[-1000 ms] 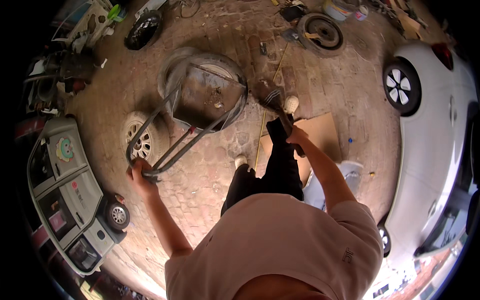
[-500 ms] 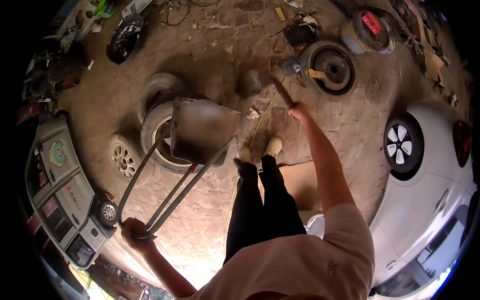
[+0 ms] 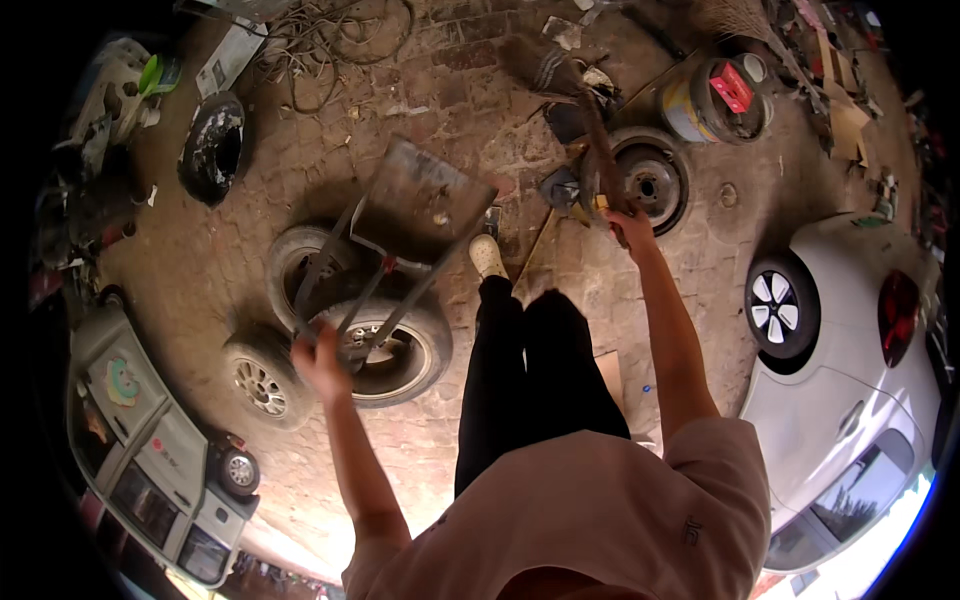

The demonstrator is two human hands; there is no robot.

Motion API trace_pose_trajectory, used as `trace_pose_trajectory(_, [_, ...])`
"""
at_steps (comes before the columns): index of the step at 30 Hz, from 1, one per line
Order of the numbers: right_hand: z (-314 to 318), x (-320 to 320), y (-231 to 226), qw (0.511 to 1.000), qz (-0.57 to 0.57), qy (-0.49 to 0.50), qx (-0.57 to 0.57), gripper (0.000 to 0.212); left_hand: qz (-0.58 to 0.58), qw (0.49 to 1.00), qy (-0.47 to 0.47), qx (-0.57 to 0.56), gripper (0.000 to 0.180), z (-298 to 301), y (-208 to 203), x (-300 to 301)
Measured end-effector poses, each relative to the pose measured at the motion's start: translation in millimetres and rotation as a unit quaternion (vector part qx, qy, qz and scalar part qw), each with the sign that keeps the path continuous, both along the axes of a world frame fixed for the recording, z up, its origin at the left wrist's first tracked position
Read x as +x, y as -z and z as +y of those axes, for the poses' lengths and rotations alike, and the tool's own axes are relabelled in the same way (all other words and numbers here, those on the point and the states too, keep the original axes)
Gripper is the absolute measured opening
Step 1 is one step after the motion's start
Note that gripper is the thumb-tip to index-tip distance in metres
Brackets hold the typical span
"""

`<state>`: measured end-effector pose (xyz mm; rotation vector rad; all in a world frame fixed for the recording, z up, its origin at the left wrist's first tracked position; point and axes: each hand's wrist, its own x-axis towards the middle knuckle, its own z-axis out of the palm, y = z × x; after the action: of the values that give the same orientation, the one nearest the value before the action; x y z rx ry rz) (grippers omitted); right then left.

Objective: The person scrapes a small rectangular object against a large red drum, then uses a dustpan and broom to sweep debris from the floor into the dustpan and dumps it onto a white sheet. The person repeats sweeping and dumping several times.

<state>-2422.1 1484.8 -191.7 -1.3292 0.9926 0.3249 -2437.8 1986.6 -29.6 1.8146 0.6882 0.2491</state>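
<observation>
Dustpan (image 3: pixel 425 200) in left hand (image 3: pixel 322 362), broom (image 3: pixel 598 135) in right hand (image 3: pixel 632 230), one each.

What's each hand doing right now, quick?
Left hand: closed, holding the dustpan by its handle.
Right hand: closed, holding the broom by its handle.

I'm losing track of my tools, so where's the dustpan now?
The metal dustpan is left of centre in the head view, held in your left hand, its far end above and left of the pale shoe.
</observation>
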Motion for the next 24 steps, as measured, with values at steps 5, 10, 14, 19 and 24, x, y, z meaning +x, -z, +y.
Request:
trace_pose_trajectory(5, [-30.5,22.2,13.0,0.986,-0.027,0.148,0.076,0.036,0.057,0.957,0.283,0.028,0.017,-72.0,44.3,176.8])
trace_pose_trajectory(10, [-83.4,61.9,81.4,0.980,-0.014,0.185,0.075,0.023,0.084,0.910,0.398,0.084,0.023,-148.0,119.0,322.8])
trace_pose_trajectory(14, [-102.0,102.2,121.0,0.984,0.032,0.161,0.063,0.019,0.169,0.853,0.467,0.163,0.035,-209.9,153.6,403.4])
trace_pose_trajectory(19, [-93.9,96.8,204.5,0.950,0.241,-0.018,-0.199,0.037,0.194,0.767,0.558,0.251,0.037,-269.5,195.8,472.7])
trace_pose_trajectory(24, [-11.6,143.3,169.1,0.886,0.378,-0.142,-0.226,0.061,0.213,0.740,0.570,0.285,0.037,-289.0,211.5,519.3])
